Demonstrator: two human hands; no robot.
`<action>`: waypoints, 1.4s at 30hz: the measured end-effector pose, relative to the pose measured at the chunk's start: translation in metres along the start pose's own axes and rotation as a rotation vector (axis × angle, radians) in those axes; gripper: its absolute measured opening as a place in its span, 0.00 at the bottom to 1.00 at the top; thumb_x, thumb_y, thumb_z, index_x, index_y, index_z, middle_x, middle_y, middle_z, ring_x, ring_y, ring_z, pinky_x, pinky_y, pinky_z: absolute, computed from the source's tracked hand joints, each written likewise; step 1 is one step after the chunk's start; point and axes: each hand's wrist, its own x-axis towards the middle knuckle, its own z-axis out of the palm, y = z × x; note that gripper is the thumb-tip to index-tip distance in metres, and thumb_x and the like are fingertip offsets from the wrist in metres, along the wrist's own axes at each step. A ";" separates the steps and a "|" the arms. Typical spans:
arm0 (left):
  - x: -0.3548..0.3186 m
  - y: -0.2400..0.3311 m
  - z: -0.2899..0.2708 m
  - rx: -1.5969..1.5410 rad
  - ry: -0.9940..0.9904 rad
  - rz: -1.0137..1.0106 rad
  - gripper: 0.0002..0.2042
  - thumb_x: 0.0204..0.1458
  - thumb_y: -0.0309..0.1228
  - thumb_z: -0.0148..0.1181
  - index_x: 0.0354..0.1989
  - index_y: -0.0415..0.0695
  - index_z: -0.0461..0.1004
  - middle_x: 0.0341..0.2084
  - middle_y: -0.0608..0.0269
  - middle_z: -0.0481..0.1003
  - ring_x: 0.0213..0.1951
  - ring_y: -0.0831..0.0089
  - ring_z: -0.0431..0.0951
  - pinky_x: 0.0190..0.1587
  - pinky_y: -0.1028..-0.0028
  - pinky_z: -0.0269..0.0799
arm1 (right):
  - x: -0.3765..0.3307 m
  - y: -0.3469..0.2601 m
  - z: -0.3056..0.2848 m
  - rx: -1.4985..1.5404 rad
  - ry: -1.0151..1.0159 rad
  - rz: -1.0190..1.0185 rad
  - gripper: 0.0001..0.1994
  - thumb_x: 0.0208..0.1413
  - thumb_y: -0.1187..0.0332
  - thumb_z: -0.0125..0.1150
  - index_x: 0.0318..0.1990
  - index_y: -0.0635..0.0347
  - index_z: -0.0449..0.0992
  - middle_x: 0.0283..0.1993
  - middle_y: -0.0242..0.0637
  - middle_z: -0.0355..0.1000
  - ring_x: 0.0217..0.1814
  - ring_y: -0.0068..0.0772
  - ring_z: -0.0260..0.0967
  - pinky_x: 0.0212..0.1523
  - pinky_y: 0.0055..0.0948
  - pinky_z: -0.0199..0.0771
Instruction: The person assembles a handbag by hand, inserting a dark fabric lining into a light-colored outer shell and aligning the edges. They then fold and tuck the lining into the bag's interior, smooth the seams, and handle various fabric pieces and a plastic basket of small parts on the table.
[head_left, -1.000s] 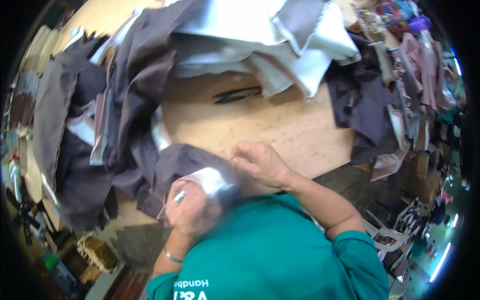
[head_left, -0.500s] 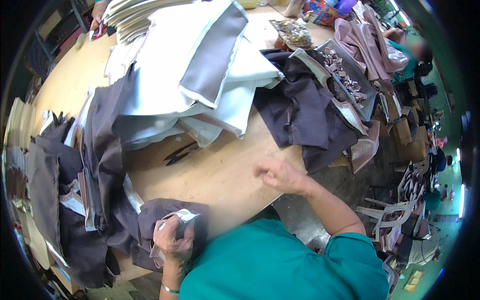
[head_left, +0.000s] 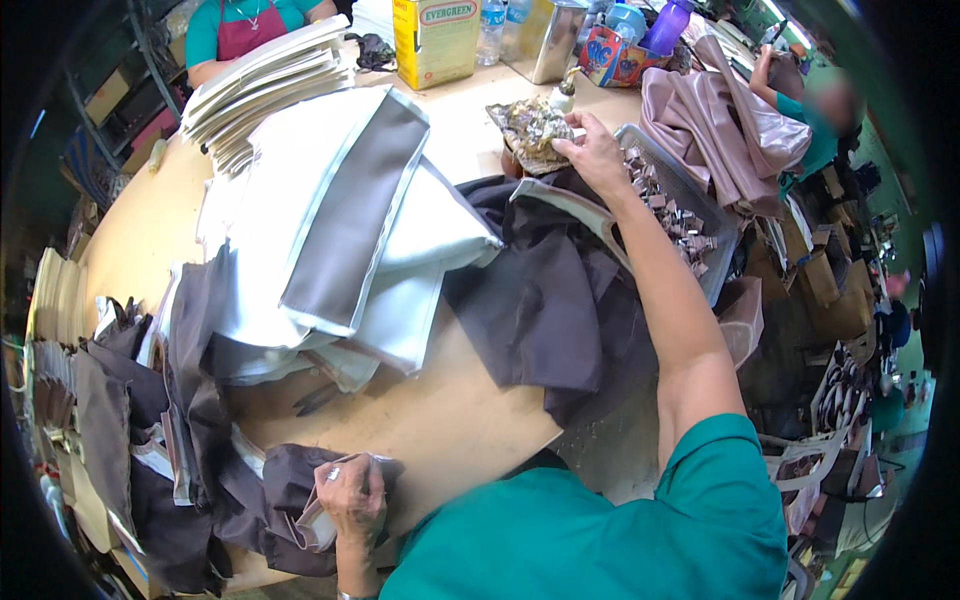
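My left hand (head_left: pixel 350 497) grips a folded dark brown fabric piece (head_left: pixel 285 490) with a pale edge at the near edge of the wooden table (head_left: pixel 440 420). My right hand (head_left: pixel 595 152) is stretched far across the table, fingers on a small heap of crumpled brownish bits (head_left: pixel 530 130) beside a grey tray (head_left: pixel 700 215) filled with several small metal clips. Under my right forearm lies a spread dark brown fabric piece (head_left: pixel 550 300).
A heap of white and grey fabric (head_left: pixel 340 230) covers the table's middle, dark scissors (head_left: pixel 315 400) below it. Dark pieces hang at the left edge (head_left: pixel 110 420). A stack of white panels (head_left: pixel 260 90), a yellow box (head_left: pixel 435 40) and bottles stand far back. Other people work beyond.
My right hand has left the near table middle and reached far forward to the heap beside the tray. The left hand still holds the folded fabric. The view has tilted up.
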 end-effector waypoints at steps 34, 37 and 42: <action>0.010 -0.002 0.075 0.111 -0.044 -0.331 0.03 0.45 0.26 0.52 0.26 0.41 0.69 0.19 0.56 0.70 0.24 0.58 0.68 0.40 0.63 0.58 | 0.073 -0.010 0.040 -0.382 -0.482 0.215 0.47 0.32 0.43 0.63 0.61 0.55 0.52 0.52 0.56 0.62 0.56 0.47 0.60 0.53 0.36 0.61; 0.007 -0.007 0.078 0.110 -0.070 -0.307 0.05 0.43 0.26 0.51 0.29 0.41 0.69 0.21 0.55 0.70 0.27 0.57 0.70 0.43 0.61 0.58 | 0.052 0.015 0.061 -0.457 -0.375 -0.038 0.53 0.29 0.44 0.64 0.64 0.50 0.40 0.55 0.57 0.55 0.53 0.55 0.61 0.51 0.42 0.63; 0.007 -0.007 0.078 0.086 -0.057 -0.311 0.04 0.43 0.26 0.52 0.28 0.40 0.69 0.21 0.56 0.70 0.26 0.57 0.69 0.44 0.61 0.58 | 0.047 0.019 0.075 -0.399 -0.417 0.046 0.50 0.28 0.59 0.65 0.63 0.39 0.40 0.61 0.56 0.43 0.52 0.66 0.57 0.52 0.46 0.62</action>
